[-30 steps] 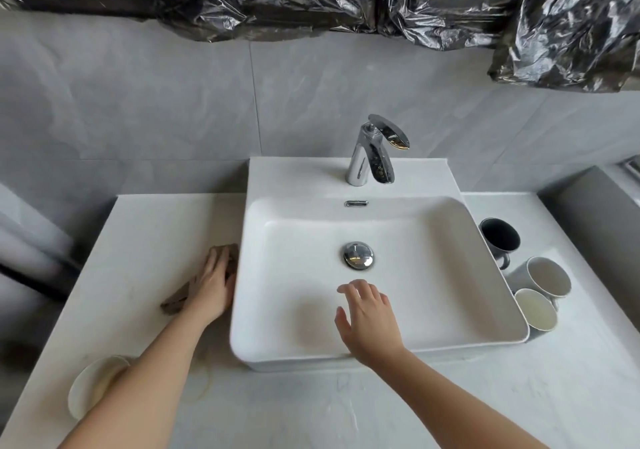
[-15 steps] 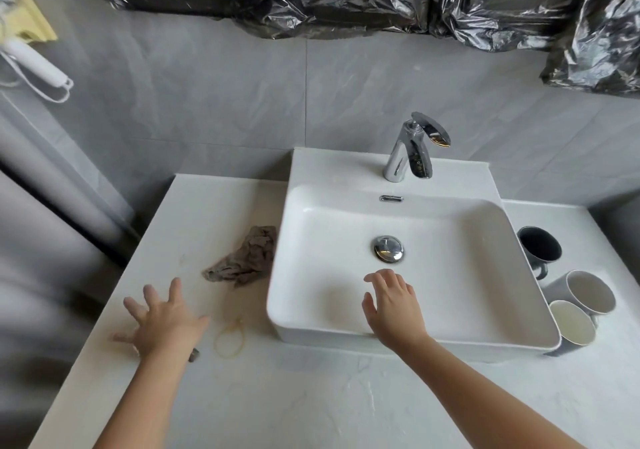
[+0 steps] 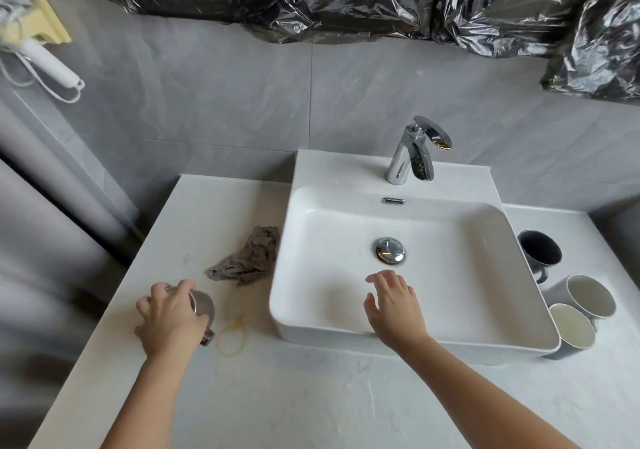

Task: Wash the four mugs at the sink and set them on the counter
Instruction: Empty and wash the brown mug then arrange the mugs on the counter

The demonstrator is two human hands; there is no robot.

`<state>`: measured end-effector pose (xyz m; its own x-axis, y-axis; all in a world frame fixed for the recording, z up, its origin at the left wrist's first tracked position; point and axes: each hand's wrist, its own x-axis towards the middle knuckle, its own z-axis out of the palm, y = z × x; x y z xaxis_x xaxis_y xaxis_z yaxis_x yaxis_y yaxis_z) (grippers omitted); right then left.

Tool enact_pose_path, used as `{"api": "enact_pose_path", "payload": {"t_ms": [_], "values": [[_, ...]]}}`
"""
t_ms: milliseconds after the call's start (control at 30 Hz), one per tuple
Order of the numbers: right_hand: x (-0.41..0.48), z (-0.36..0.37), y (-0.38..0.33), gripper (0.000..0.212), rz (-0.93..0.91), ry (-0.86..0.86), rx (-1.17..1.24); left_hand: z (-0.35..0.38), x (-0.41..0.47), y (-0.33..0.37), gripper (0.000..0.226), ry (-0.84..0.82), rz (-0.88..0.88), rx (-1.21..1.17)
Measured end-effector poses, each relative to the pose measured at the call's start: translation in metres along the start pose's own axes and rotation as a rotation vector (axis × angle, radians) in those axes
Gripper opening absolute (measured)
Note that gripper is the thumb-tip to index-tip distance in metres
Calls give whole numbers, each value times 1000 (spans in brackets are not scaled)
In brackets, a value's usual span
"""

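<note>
Mug (image 3: pixel 203 307), left of sink (image 3: pixel 450 346): left hand (image 3: pixel 166 317), grip spread moments ago, now curls round it, likely bound for washing; right hand (image 3: pixel 394 305), grip spread, stays above sink.

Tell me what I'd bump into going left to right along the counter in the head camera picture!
First the left hand gripping a brown mug → crumpled cloth → sink, right hand open over it → dark mug → pair of white mugs.
</note>
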<state>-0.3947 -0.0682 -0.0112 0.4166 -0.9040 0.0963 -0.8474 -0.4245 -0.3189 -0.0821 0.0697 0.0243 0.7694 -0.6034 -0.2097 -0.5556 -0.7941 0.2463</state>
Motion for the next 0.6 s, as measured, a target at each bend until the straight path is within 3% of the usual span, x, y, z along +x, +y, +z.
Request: {"api": "enact_pose_path", "payload": {"t_ms": [233,400,600], "values": [[-2,0,0,33,-6,15,41,-44,-24,79,54,150,282,-166],[-1,-8,4,30,-20,-65,304,-41,-34,152,51,80,449,-250],[1,-32,-2,40,-79,140,710,-11,-36,213,47,-77,506,-235]]}}
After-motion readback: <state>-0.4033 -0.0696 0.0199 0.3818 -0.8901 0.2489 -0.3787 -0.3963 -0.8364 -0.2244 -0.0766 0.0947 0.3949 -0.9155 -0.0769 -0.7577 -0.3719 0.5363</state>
